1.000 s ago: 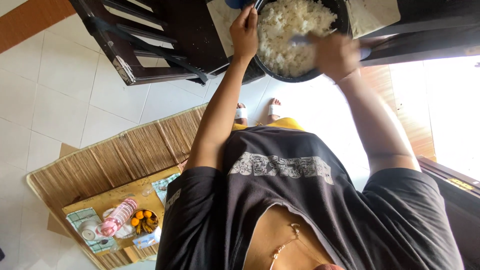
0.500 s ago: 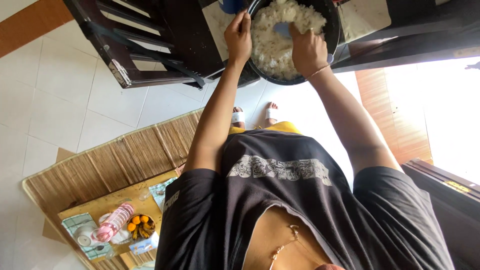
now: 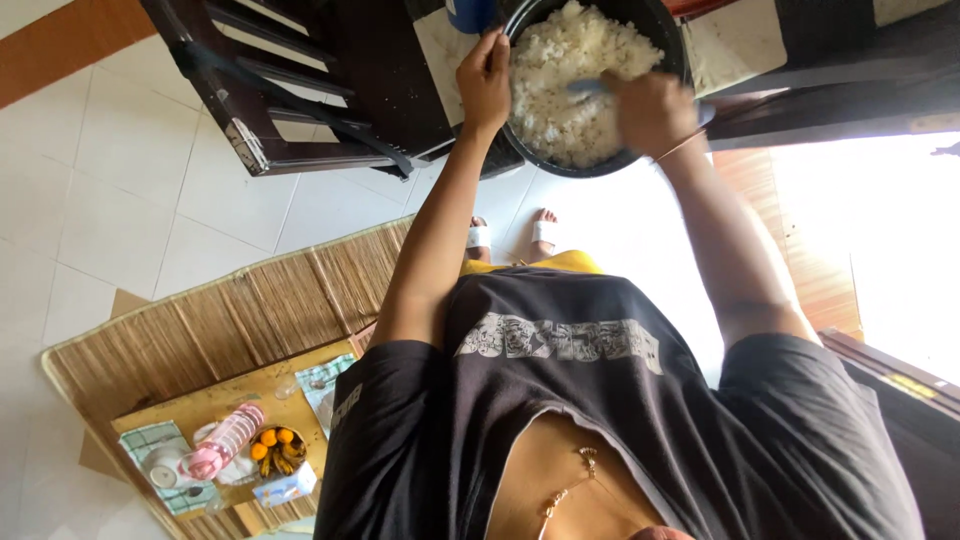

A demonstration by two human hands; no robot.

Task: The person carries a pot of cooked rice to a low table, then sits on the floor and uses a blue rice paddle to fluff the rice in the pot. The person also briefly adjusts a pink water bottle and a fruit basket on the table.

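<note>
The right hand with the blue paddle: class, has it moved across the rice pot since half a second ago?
Yes. The right hand has shifted from over the rice toward the pot's right rim.

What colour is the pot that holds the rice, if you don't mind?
The pot is black, seen best in the head view.

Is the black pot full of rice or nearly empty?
Full. White rice heaps up to the rim of the black pot, while the right hand holds a spoon in it.
</note>
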